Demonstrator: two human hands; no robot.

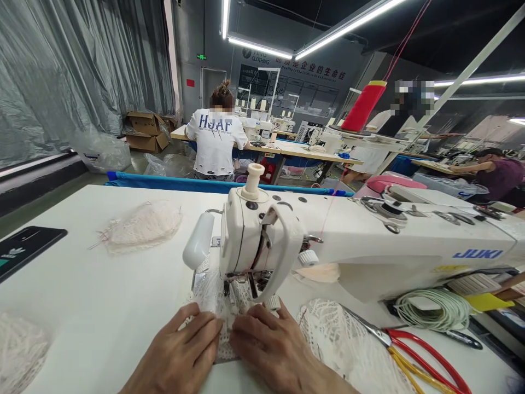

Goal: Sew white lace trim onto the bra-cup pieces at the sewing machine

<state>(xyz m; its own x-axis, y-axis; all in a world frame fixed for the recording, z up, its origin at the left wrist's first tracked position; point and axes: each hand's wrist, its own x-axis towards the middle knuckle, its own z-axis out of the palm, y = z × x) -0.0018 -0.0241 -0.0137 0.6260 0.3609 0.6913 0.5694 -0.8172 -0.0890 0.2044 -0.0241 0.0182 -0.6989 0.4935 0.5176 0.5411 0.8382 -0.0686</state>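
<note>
Both my hands rest on a strip of white lace fabric point(213, 298) that runs under the needle of a white sewing machine point(369, 241). My left hand point(180, 350) lies flat with its fingers pressing the lace from the left. My right hand point(274, 347) lies beside it, fingers stretched forward onto the lace just in front of the presser foot point(238, 284). More of the lace point(344, 345) spreads out to the right of my right hand.
A pile of white lace pieces point(141, 227) lies at the table's left, another point(20, 350) at the near left corner. A black phone point(24, 249) sits at the left edge. Red-handled scissors point(414, 350) and coiled cord point(435, 309) lie right. People work at tables behind.
</note>
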